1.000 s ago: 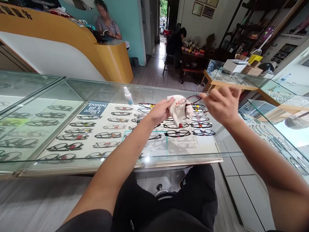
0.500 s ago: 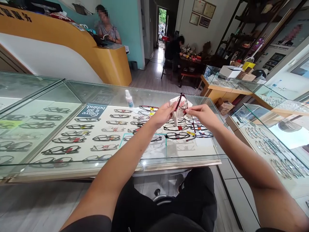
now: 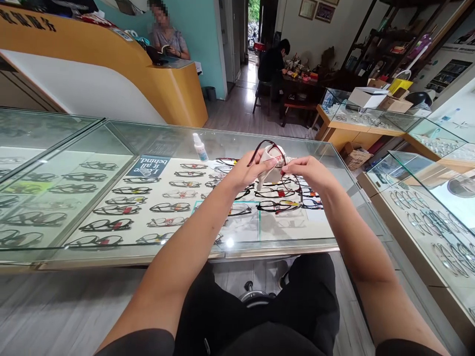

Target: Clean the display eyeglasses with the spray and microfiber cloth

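Observation:
Above the glass display case (image 3: 237, 245), my left hand (image 3: 252, 168) is closed on a white cloth (image 3: 270, 174) with red print. The cloth is pressed around a lens of a dark red pair of glasses (image 3: 262, 144). My right hand (image 3: 306, 170) pinches the frame of the same glasses near its middle. One temple arches up over my left hand, and the other hangs below my right hand. A white spray bottle (image 3: 200, 148) stands on the glass top, left of my hands. Rows of eyeglasses (image 3: 107, 225) lie inside the case.
A blue printed card (image 3: 149, 166) lies in the case. More glass cases (image 3: 426, 217) stand at the right. A person (image 3: 168, 37) is behind the orange counter (image 3: 178, 94); another person (image 3: 272, 64) sits at a cluttered dark table at the back.
The glasses have tilted, with the upper temple now swung left over my left hand. The cloth has closed around the lens. The whole view has shifted slightly.

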A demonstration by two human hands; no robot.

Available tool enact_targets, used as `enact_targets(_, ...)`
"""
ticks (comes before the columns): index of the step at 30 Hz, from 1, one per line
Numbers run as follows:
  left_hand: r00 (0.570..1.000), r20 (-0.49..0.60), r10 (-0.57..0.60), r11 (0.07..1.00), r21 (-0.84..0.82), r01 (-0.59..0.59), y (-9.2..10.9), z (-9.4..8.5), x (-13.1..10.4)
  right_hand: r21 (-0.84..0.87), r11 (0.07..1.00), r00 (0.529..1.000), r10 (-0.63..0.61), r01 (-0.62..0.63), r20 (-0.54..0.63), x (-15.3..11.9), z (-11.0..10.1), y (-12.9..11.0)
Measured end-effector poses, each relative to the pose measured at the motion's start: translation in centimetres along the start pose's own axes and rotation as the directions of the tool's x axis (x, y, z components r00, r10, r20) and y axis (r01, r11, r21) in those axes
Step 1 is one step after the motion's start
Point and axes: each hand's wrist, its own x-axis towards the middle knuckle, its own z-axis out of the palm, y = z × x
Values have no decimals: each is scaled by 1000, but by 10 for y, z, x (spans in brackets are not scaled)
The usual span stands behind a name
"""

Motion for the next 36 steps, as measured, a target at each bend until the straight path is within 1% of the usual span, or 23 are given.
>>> enact_targets(2, 999, 42, -29, 999, -26, 30, 2, -1, 0, 96, 995, 999, 33, -36, 33, 3, -1, 2)
enact_targets(6, 999, 12, -51, 996, -79, 52, 3, 2, 0, 250, 966, 996, 54, -71, 73, 8, 2, 9)
enact_targets(8, 998, -7, -64, 995, -79, 63, 4, 6, 0, 272, 959, 995, 51, -72, 84, 10, 3, 16)
enact_targets(10, 994, -40, -99, 994, -55, 97, 4, 10, -2, 256, 965, 994, 35, -62, 107, 11, 3, 23)
enact_targets(13, 989, -78, -126, 992, 13, 128, 0, 14, -4, 239, 969, 985, 22, -64, 173, 10, 1, 31)
enact_targets(15, 991, -104, -88, 994, 58, 95, -5, 17, -5, 251, 965, 980, 21, -71, 198, 8, 0, 33)
enact_targets(18, 987, -158, -14, 995, 98, 30, -9, 20, -7, 275, 960, 984, -5, -45, 178, 6, 1, 33)
enact_targets(20, 979, -202, 19, 993, 121, 6, -10, 23, -7, 300, 953, 986, -7, -45, 168, 5, 4, 31)
enact_targets(23, 968, -245, 47, 987, 158, -8, -6, 24, -6, 337, 938, 984, 24, -83, 178, 4, 7, 28)
enact_targets(25, 976, -216, 27, 991, 135, 3, -3, 23, -5, 357, 929, 983, 36, -99, 181, 3, 7, 26)
enact_targets(29, 998, -58, -35, 999, 39, 37, 0, 15, -5, 383, 920, 991, 35, -82, 127, 2, 1, 25)
enact_targets(31, 999, -16, -33, 999, 39, 34, 0, 11, -5, 394, 915, 992, 46, -88, 115, 2, -1, 26)
enact_targets(33, 999, -24, -30, 997, 64, 32, 1, 9, -5, 398, 914, 993, 39, -81, 112, 3, 0, 26)
enact_targets(36, 995, -102, -12, 987, 160, 29, 2, 11, -6, 392, 919, 992, -3, -47, 124, 4, 6, 27)
